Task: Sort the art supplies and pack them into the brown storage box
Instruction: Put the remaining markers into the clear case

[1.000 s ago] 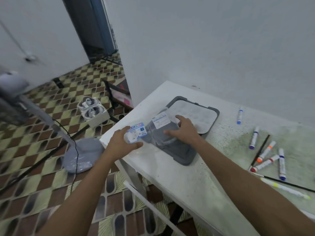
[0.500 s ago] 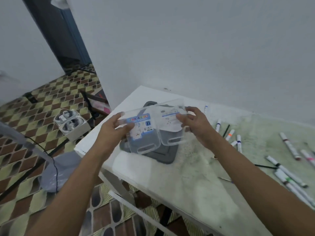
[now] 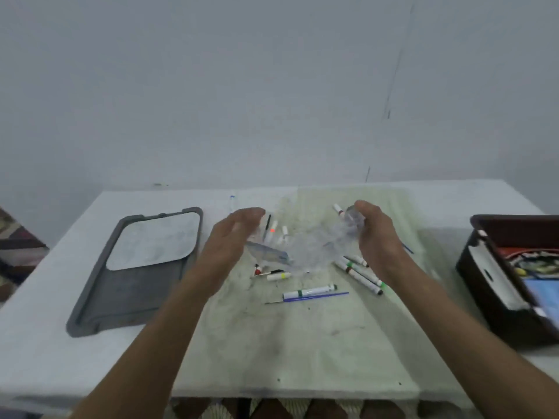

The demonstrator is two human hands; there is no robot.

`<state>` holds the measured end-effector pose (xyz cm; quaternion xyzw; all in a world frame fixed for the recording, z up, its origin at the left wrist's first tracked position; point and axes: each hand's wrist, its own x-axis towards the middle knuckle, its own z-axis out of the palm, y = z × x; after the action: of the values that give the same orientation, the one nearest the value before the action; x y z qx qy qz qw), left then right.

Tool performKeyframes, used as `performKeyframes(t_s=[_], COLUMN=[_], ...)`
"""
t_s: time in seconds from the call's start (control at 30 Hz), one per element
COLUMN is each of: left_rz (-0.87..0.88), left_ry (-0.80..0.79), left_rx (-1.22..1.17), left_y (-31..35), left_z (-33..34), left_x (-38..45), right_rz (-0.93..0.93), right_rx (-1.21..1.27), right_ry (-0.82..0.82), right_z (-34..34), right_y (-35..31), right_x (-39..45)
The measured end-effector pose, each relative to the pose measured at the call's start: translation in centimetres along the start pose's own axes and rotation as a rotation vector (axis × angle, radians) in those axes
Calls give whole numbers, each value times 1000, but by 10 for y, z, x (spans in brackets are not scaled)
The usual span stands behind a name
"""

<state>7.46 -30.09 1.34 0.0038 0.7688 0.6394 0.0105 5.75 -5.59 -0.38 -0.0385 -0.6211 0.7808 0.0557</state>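
A clear plastic case (image 3: pixel 302 247) with a blue label hangs blurred above the middle of the table. My left hand (image 3: pixel 233 240) holds its left end and my right hand (image 3: pixel 375 234) grips its right end. Under and around it several markers lie scattered on the stained mat; one with a green band (image 3: pixel 308 292) lies nearest me and a few others (image 3: pixel 361 275) sit below my right wrist. A thin blue-handled brush (image 3: pixel 317 296) lies beside the green-banded marker. The brown storage box (image 3: pixel 514 219) stands at the right edge, holding a white item and colourful packs.
A grey tray with a white palette (image 3: pixel 136 267) lies flat on the left part of the table. The white table (image 3: pixel 60 343) stands against a plain wall. Patterned floor shows at the far left and under the front edge.
The view swung right from the table's left end to its middle. Both hands lifted the clear case off the grey tray and carried it right, over the markers. The brown box came into view.
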Motion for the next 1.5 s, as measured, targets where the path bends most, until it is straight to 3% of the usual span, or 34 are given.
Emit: performKeyframes(t_s=[0.13, 0.23, 0.4, 0.5, 0.63, 0.87, 1.07, 1.23, 1.37, 1.5], left_rz=[50, 26, -178, -171, -238, -223, -111, -226, -287, -282], left_ry=[-213, -192, -190, -135, -168, -145, -142, -235, -231, -160], left_rx=[306, 344, 273, 276, 168, 126, -10, 79, 149, 409], left_y=[0, -11, -30, -38, -50, -66, -58, -65, -80, -85], left_z=[42, 57, 65, 72, 83, 84, 80, 63, 59, 58], left_x=[-21, -29, -34, -41, -50, -55, -72, -119, -146, -142], right_rz=[-320, -396, -467, -487, -417, -108, 1, 66, 127, 58], right_rx=[-139, -151, -320, -457, -566, -645, -512, -464, -594, -828], right_ry=[-5, -5, 4, -9, 39, 221, 159, -12, -98, -114], right_z=[-43, -63, -85, -95, -103, -114, -126, -140, -143, -138], right_y=[11, 13, 19, 35, 62, 77, 57, 44, 54, 53], right_x=[-34, -53, -74, -86, -105, -116, -123, -165, -179, -172])
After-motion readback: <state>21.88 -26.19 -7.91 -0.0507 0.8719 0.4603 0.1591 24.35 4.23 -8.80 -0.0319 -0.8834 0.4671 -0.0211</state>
